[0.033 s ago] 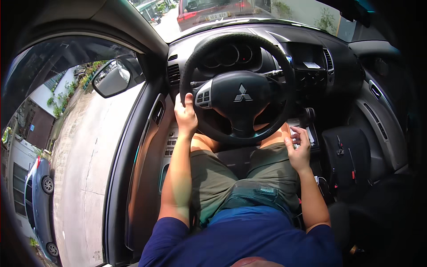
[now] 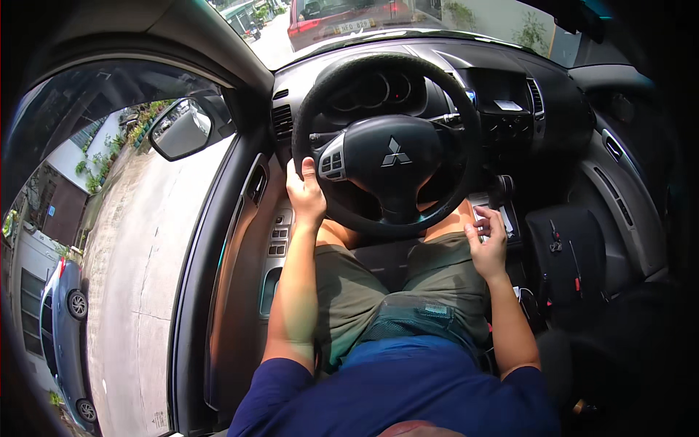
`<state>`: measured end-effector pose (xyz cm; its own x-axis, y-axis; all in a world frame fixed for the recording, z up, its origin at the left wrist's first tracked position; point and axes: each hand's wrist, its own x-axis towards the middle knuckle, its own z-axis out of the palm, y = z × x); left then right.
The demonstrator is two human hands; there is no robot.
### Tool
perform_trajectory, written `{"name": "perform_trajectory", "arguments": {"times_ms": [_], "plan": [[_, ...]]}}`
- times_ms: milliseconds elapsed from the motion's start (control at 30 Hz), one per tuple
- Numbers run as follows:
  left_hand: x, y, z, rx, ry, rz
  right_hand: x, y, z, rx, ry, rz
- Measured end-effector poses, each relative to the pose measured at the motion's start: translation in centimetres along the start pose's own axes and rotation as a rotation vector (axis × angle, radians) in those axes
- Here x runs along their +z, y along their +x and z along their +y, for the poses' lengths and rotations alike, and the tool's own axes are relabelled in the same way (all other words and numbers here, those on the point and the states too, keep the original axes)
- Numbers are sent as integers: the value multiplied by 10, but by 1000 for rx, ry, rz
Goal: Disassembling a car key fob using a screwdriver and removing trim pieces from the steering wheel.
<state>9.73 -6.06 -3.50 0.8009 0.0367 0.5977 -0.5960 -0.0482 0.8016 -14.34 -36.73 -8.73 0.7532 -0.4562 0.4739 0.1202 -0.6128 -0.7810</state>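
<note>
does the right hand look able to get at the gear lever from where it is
Probably yes: the right hand lies by the thigh just below the gear lever, with nothing visible between them.

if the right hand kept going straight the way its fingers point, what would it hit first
Probably the silver centre console panel its fingers already hover over or touch, then the black gear lever just beyond; depth is unclear.

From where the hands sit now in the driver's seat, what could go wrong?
1. Only the left hand grips the steering wheel, low on its left rim, so a sudden correction might be weak.
2. The right hand is off the wheel, beside the gear lever on the centre console, and may be slow to return.
3. A red car sits close ahead through the windscreen, leaving little room.
</note>
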Motion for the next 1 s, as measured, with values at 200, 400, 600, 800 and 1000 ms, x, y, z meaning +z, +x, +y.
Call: {"name": "perform_trajectory", "arguments": {"times_ms": [200,400,600,800,1000], "plan": [[8,-7,0,-43,116,56,15,-1,-10,90,158,-61],[-9,3,-50,26,114,123,1,1,-10,-44,100,-62],[-3,-12,-6,-393,-183,-31,-93,50,25,43,114,384],[20,-32,6,-447,-232,114,-155,52,79,277,34,359],[18,-40,1,-487,-220,112,-140,7,156,555,-475,-98]]}}
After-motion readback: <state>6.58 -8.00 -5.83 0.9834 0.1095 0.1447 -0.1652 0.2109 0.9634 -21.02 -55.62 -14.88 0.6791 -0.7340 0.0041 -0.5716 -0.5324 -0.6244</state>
